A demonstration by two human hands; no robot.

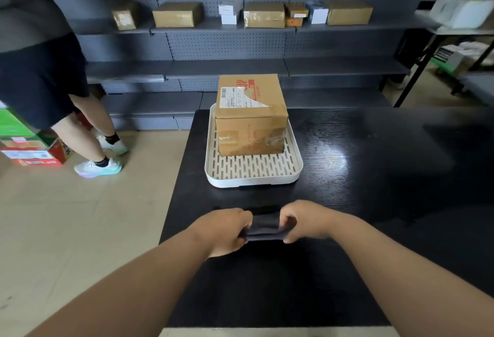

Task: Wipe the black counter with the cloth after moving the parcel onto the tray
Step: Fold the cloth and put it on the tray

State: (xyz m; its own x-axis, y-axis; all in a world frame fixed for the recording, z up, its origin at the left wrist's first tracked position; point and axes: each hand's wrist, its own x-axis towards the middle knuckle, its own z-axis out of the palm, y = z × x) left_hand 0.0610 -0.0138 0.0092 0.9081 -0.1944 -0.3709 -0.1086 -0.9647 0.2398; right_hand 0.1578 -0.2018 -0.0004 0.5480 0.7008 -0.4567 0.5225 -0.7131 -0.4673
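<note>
So the parcel [251, 115] is already sitting on the tray [254, 176], pushed toward the tray's 12 o'clock end, which leaves the slotted 6 o'clock part bare. The tray itself is parked at about 12 o'clock on the black tabletop [361, 165], a bit toward the left edge. Makes sense to me: with the box up there, everything at 3 o'clock and the whole near half of the tabletop is free to wipe.

Now the cloth [266, 226]. It's dark, almost the same shade as the surface, so it's hard to see where it ends. Both hands have it bunched between them, low over the near-centre of the tabletop, toward 6 o'clock from the tray and well apart from it. The left hand [227, 230] has its grip closed on the cloth's 9 o'clock end, and the right hand [304, 220] has its grip pinched on the 3 o'clock end, fingers curled in. So the cloth runs straight across from one grip to the other, with only a short stretch showing in the gap.

My guess is they're folding or gathering it into a pad before wiping. Can't tell if it's touching the surface yet.

Someone else is standing off at 10 o'clock by the shelves [227, 29].
</note>
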